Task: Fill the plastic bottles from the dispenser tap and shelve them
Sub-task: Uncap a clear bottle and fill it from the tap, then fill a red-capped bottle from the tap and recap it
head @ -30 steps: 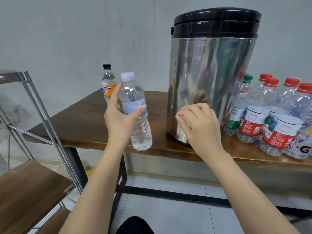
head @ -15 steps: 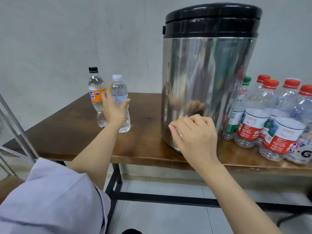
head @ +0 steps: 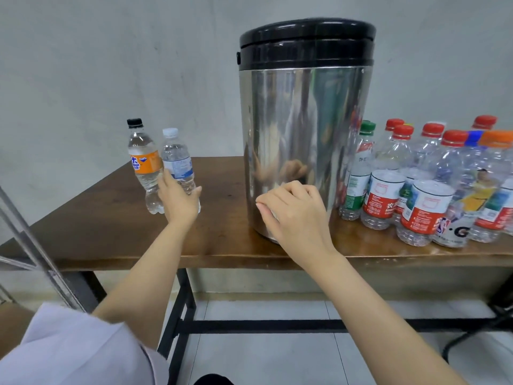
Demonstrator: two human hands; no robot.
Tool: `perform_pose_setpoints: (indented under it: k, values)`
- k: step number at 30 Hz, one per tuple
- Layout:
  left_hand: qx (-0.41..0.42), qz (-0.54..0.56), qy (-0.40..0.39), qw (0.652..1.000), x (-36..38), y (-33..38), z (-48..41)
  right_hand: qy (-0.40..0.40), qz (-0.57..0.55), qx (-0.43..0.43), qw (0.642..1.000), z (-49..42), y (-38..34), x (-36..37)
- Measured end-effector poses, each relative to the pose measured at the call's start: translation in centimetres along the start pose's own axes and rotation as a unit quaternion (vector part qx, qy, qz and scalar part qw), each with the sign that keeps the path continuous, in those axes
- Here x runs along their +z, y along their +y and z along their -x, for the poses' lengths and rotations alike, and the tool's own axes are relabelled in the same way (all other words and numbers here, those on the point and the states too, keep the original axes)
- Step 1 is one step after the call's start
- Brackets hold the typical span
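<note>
- The left hand (head: 179, 200) has fingers and thumb wrapped round the lower half of the white-capped bottle (head: 177, 159). The bottle stands upright at the far left of the table (head: 111, 223), right beside the orange-label bottle (head: 144, 165).
- Both are tall and narrow. I reckon a careless release or a sideways flick of the wrist could tip one into the other.
- The right hand (head: 291, 215) sits curled against the near foot of the dispenser (head: 302, 129). The tap is hidden under it, so I cannot tell whether it grips anything.
- No bottle waits below that hand. If the tap is not fully off, water would run over the near edge onto the floor.
- The empty bottles (head: 388, 187) crowd the right side, close to the dispenser. They are light, and a swing of the right arm could scatter them.
- The shelf frame (head: 33, 254) leans in at the near left, so a bottle carried across could clip it.
</note>
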State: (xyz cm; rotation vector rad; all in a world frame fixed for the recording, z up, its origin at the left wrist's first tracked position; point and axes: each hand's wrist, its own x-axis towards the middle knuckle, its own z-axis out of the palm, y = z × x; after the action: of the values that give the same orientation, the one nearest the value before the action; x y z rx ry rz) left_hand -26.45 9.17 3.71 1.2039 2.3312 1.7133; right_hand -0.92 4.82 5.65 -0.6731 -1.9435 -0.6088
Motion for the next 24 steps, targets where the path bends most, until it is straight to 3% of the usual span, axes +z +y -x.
perform_pose_setpoints:
  k: [4, 10, 16, 19, 24]
  values:
    - [0.126, 0.038, 0.020, 0.991, -0.9, 3.4, 6.6, -0.003, -0.040, 0.035, 0.999, 1.0, 0.4, -1.5]
    - [0.293, 0.189, 0.005, 0.937, -2.2, 11.7, 16.7, -0.007, -0.036, 0.094, 0.995, 4.6, 3.7, -5.7]
    - [0.420, 0.189, -0.037, 0.887, 0.3, 17.1, 23.5, -0.008, 0.022, 0.198, 0.980, 6.9, 11.1, -9.8]
    - [0.445, 0.175, -0.091, 0.874, 3.3, 18.0, 25.0, -0.017, 0.075, 0.232, 0.970, 5.9, 14.9, -10.7]
    - [0.416, 0.133, -0.156, 0.886, 7.9, 17.2, 25.2, -0.061, 0.170, 0.278, 0.944, 1.6, 20.5, -10.5]
